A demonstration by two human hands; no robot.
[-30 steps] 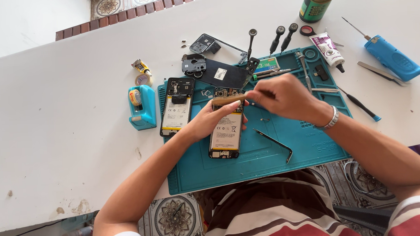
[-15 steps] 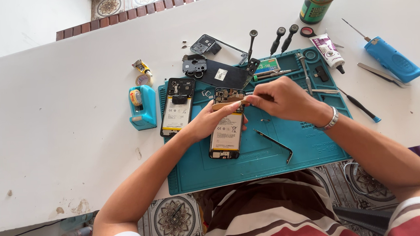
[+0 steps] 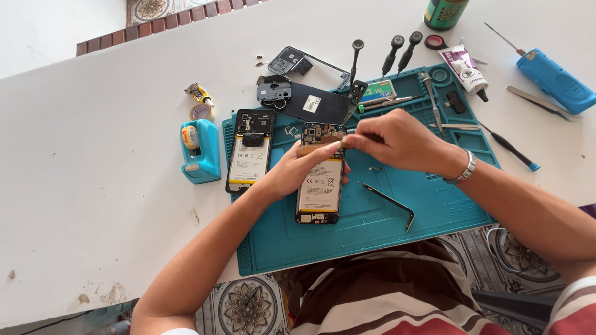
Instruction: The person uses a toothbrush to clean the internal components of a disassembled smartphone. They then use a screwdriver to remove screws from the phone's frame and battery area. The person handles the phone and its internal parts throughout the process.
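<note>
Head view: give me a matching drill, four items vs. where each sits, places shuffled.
Items:
1. tape dispenser
2. bent tweezers
3. blue electric screwdriver
4. green can

Places:
A. top edge of the table, right of centre
B. on the mat, right of the opened phone under the hands
C. off the mat, by its left edge
D. far right of the table, off the mat

Pairs: 1-C, 2-B, 3-D, 4-A

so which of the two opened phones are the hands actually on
The right-hand one, in the middle of the teal mat: both hands meet at its top end. The other opened phone lies untouched beside it, nearer the blue tape dispenser.
</note>
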